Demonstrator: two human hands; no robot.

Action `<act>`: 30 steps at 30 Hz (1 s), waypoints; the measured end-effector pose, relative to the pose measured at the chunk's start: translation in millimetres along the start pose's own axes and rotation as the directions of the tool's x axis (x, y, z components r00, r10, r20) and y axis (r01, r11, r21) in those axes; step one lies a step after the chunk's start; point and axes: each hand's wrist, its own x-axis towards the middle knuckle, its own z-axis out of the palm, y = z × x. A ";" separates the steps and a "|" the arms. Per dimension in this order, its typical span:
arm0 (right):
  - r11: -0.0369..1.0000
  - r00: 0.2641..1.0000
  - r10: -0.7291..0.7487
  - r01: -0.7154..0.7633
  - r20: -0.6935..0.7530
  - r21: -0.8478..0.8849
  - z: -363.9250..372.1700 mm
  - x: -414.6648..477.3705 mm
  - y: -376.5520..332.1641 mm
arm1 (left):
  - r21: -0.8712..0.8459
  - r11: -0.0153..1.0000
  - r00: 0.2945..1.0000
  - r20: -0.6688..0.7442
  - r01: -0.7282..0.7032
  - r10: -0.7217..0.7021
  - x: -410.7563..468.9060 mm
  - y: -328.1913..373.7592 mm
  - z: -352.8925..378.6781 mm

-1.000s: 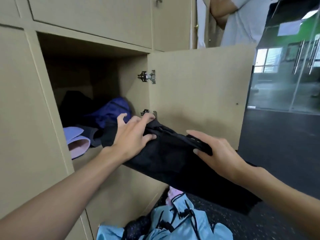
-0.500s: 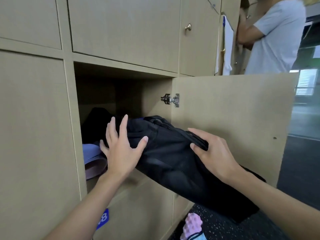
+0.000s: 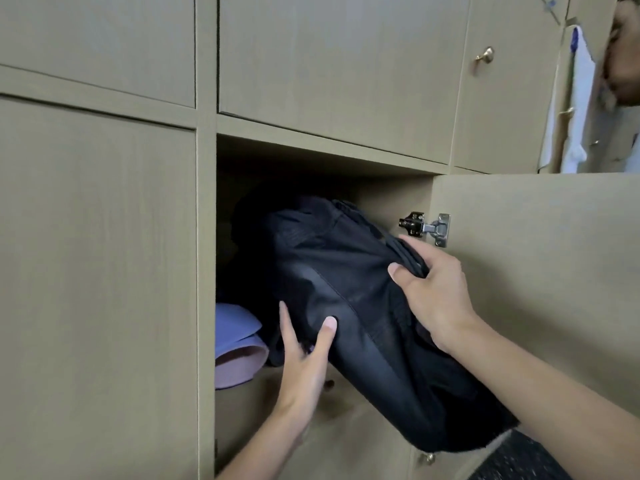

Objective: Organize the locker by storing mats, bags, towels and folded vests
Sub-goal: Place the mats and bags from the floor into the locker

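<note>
Black bag (image 3: 346, 289), long and soft, lay tilted with its upper end inside the open locker compartment (image 3: 311, 157), while its lower end hung out of the opening, down to the right. The left hand (image 3: 304, 362) pressed against the bag's lower left side with straight, spread fingers, the thumb flat on the front of the fabric. The right hand (image 3: 433, 292) pinched a fold or strap at the bag's upper right edge, fingers and thumb curled around it, just beside the metal hinge (image 3: 427, 227). A rolled purple mat (image 3: 235, 344) lay in the compartment to the left of the bag. The locker door (image 3: 536, 271) stood open on the right. Farther right, a white cloth (image 3: 578, 98) hung beside another person (image 3: 623, 64).
</note>
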 end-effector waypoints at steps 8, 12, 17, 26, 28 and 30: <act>0.986 0.985 -0.014 -0.015 0.173 0.165 83.3 46.4 27.2 | -0.049 0.994 0.974 -0.208 -0.099 0.087 62.1 1.5 -17.2; 0.974 0.996 0.026 -0.044 0.086 0.223 120.7 74.9 24.1 | 0.049 0.976 0.922 -0.320 -0.214 0.218 88.4 9.9 -23.9; 0.949 0.891 0.204 -0.282 0.405 0.143 186.2 105.1 20.9 | 0.233 0.951 0.849 -0.443 -0.202 0.289 107.5 -0.4 -36.8; 0.984 0.803 0.056 -0.145 0.594 0.103 227.4 79.5 84.1 | 0.232 0.965 0.761 -0.601 -0.126 0.244 107.1 -24.1 -50.0; 0.992 0.841 -0.007 -0.061 0.540 0.108 228.7 78.4 86.4 | 0.246 0.961 0.742 -0.618 -0.130 0.259 107.1 -23.6 -48.0; 0.985 0.872 -0.068 -0.019 0.484 0.173 232.6 79.7 81.4 | 0.257 0.952 0.716 -0.632 -0.168 0.297 110.0 -20.8 -45.8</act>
